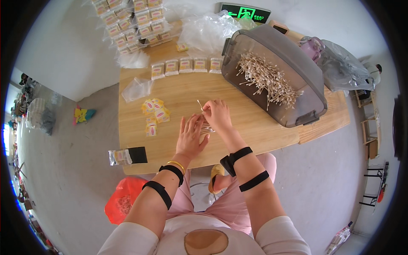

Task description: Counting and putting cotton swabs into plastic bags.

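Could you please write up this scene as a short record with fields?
Left hand: over a small group of swabs on the wooden table
Right hand: pinching one cotton swab
Right side: grey bin holding many loose swabs
Far side: row of five packs
Left side: yellow-and-white cards

Table: pale wood grain with rounded front corners, tabletop (182,93); a second wooden surface (333,117) adjoins it on the right.
Floor: plain smooth grey, floor (310,182) running out on both sides.
Left wall: white and bare, wall (55,59) meeting the floor near the table.
Green sign: dark-framed sign (245,13) with arrow and running figure, beyond the far edge.
Right side: wooden rack (370,127) by the wall.
Light: bright strip (6,138) far left, perhaps a window; the rim distorts it.
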A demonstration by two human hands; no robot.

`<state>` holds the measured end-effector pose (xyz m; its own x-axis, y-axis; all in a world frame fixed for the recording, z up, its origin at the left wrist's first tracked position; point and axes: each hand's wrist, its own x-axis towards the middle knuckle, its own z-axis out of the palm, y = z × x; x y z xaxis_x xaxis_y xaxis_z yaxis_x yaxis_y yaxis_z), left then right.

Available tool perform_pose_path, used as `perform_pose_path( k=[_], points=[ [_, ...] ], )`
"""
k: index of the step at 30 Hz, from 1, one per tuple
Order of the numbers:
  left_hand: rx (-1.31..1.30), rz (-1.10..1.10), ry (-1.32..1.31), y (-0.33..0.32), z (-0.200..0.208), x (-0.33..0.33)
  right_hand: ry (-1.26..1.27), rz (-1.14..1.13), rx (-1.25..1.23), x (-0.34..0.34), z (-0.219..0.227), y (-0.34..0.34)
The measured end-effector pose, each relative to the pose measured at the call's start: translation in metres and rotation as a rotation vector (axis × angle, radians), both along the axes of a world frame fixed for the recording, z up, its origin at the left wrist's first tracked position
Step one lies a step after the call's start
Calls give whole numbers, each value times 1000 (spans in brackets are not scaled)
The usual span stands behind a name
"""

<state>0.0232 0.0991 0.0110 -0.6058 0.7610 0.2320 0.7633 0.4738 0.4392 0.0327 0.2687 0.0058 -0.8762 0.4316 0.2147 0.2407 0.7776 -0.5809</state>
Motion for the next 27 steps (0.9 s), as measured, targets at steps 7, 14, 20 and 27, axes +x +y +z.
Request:
perform_pose_path(
  k=[7, 14, 20, 27],
  points=[
    [52, -2, -21, 0, -3, -2, -10, 54, 13, -8, 0, 4],
    [41, 43, 22, -8, -9, -2, 54, 106, -462, 16, 13, 17],
    [18, -28, -18, 0, 6, 0, 356, 25, -514, 31, -1, 5],
    [79, -66, -27, -1, -4, -3, 442, 78, -572, 15, 0, -29]
  ],
)
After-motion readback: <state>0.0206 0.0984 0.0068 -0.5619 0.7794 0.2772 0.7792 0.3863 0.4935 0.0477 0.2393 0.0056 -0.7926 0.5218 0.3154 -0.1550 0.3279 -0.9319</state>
